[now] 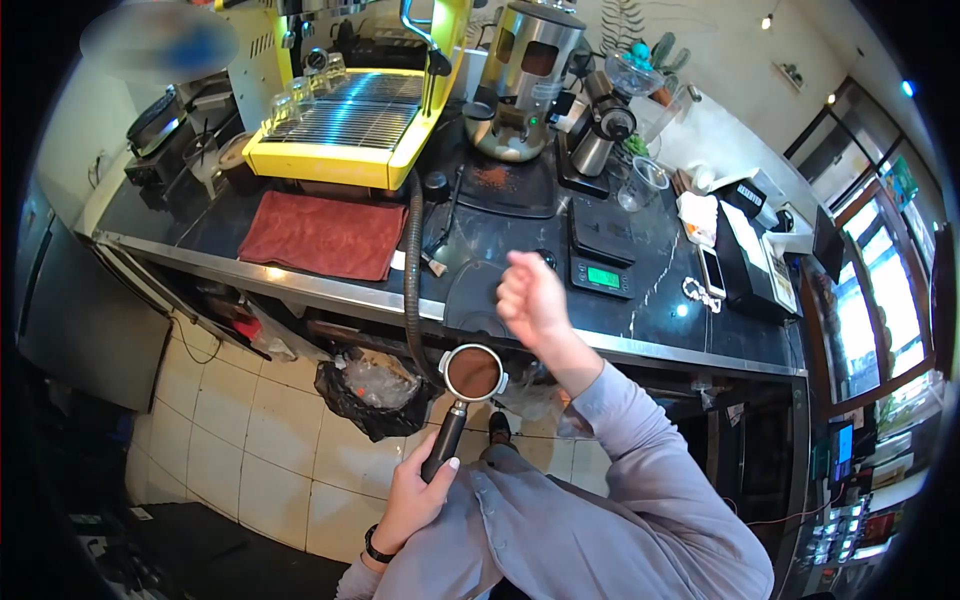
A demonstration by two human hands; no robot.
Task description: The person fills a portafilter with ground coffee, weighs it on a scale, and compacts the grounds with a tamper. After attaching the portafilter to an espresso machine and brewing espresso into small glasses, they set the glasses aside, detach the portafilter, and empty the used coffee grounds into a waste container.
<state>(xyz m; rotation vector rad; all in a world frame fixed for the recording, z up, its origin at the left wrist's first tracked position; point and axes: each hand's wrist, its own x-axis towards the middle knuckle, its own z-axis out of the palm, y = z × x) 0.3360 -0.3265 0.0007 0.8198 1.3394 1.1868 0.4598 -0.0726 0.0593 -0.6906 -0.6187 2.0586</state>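
My left hand [415, 500] grips the black handle of a portafilter [474, 373], held in front of the counter's edge. Brown coffee grounds fill its metal basket, which faces up with a slightly uneven surface. My right hand [532, 298] is closed in a fist over the counter edge, above and to the right of the portafilter and apart from it. What the fist holds, if anything, is hidden. Behind it a small round black object [546, 258] partly shows. A digital scale [601, 278] with a lit green display lies just right of that hand.
A yellow espresso machine [330, 162] stands at the back left, a folded brown cloth [322, 236] before it. Behind are a coffee grinder [520, 85] and a dark tray [515, 200] with spilled grounds. A brush [434, 262], hose [412, 290] and phone [711, 270] are nearby.
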